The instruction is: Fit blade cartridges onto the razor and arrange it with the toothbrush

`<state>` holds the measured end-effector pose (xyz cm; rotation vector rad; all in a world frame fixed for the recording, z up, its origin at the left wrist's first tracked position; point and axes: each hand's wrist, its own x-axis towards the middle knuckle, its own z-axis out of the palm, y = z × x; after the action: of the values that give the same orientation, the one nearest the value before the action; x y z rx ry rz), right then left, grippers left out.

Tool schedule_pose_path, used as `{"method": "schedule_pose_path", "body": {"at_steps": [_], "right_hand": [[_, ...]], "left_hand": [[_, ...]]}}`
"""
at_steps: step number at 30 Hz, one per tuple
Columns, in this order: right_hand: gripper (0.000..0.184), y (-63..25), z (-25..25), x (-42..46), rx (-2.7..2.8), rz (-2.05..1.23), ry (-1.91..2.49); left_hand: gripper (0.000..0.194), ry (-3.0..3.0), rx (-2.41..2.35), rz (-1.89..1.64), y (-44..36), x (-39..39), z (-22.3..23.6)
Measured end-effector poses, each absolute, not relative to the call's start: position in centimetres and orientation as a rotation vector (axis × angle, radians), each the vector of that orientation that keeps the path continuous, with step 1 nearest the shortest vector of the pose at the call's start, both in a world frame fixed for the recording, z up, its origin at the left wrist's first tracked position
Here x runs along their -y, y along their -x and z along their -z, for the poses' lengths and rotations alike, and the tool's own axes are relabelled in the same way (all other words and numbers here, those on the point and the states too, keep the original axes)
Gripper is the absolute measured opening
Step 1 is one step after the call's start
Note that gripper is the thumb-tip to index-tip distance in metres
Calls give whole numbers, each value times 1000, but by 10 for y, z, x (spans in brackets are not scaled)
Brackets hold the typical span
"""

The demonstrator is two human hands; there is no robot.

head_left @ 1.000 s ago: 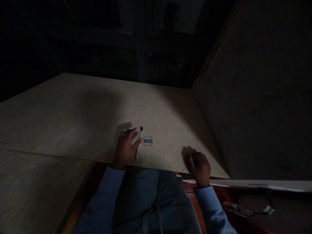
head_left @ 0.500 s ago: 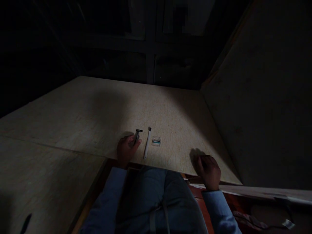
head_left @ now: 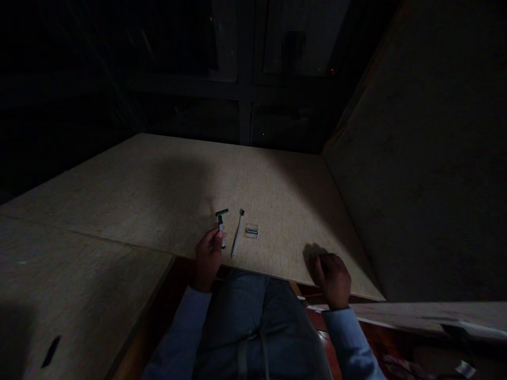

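Note:
The scene is dim. My left hand (head_left: 208, 254) holds a small razor (head_left: 221, 224) by its handle, its green-and-black head pointing away from me just above the beige tabletop (head_left: 158, 195). Right of it lies a white toothbrush (head_left: 236, 233), lengthwise, bristles at the far end. Further right sits a small clear case with a teal razor cartridge (head_left: 251, 230). My right hand (head_left: 331, 277) rests curled at the table's near edge, with nothing visible in it.
A large beige board (head_left: 428, 158) stands upright along the right side. A second beige surface (head_left: 71, 295) adjoins at the lower left, with a small dark object (head_left: 51, 351) on it. Dark window frames lie beyond the table. My lap is below the edge.
My left hand let go of the toothbrush, which now lies on the table, and took hold of the razor, lifting it upright. The right hand stayed put.

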<state>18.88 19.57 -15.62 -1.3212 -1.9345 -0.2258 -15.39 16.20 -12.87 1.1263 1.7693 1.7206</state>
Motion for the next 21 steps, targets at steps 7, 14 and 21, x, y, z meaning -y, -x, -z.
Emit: {"method": "schedule_pose_path", "body": {"at_steps": [7, 14, 21], "right_hand": [[38, -188, 157, -195, 1915, 147, 1312], [38, -188, 155, -195, 1903, 92, 1318], [35, -187, 151, -193, 1903, 99, 1325]], "left_hand": [[71, -746, -841, -1462, 76, -154, 100], [76, -662, -561, -1203, 55, -163, 106], [51, -707, -633, -1179, 46, -175, 114]]}}
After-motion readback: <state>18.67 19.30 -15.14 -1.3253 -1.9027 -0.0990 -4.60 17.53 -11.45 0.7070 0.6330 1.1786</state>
